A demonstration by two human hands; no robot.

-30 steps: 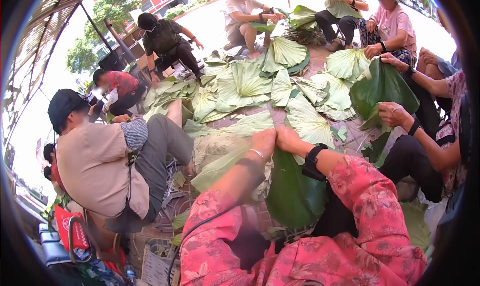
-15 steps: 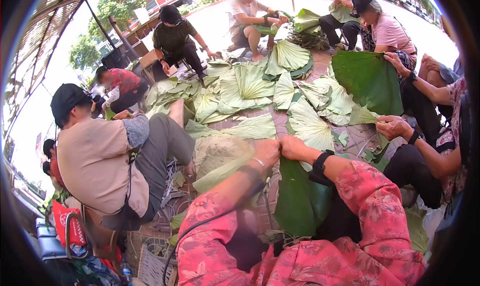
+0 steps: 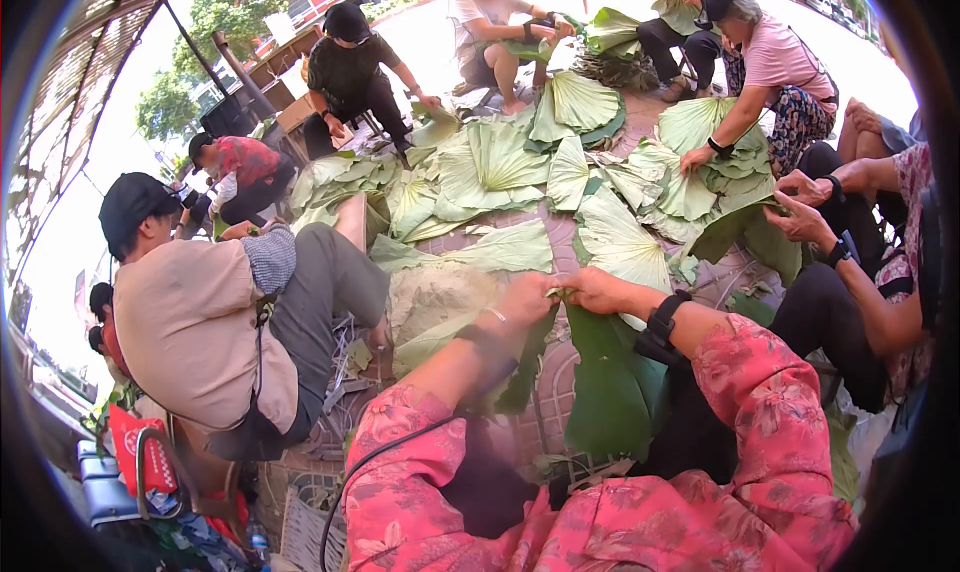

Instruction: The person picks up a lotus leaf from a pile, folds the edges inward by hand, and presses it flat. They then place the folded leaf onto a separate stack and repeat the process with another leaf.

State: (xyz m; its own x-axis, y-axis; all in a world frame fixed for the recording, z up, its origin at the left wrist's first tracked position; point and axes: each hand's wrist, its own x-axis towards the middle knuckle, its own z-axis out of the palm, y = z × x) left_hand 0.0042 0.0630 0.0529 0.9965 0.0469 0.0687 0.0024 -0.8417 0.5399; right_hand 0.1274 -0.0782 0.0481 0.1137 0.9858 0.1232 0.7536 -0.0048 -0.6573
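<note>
In front of me, my left hand (image 3: 526, 300) and my right hand (image 3: 594, 292) meet fingertip to fingertip, both closed on the top of a green lotus leaf (image 3: 612, 387). One wide part of the leaf hangs below my right hand, over my dark trouser leg. A narrower dark green strip droops under my left hand, and paving shows between the two parts. Just beyond my hands lies a pale, flattened lotus leaf (image 3: 622, 240). Beside my left wrist is a dry brownish leaf (image 3: 430, 305).
Several people sit around the leaves; a person in beige (image 3: 205, 322) is close on my left. On my right, another person's hands (image 3: 808, 207) hold a dark leaf. Stacked lotus leaves (image 3: 490, 172) cover the ground ahead. A crate (image 3: 312, 532) stands at lower left.
My hands have shifted slightly and the leaf now hangs in two parts with a gap between. The neighbour's raised leaf on the right has come down; the person in pink now reaches onto the stack.
</note>
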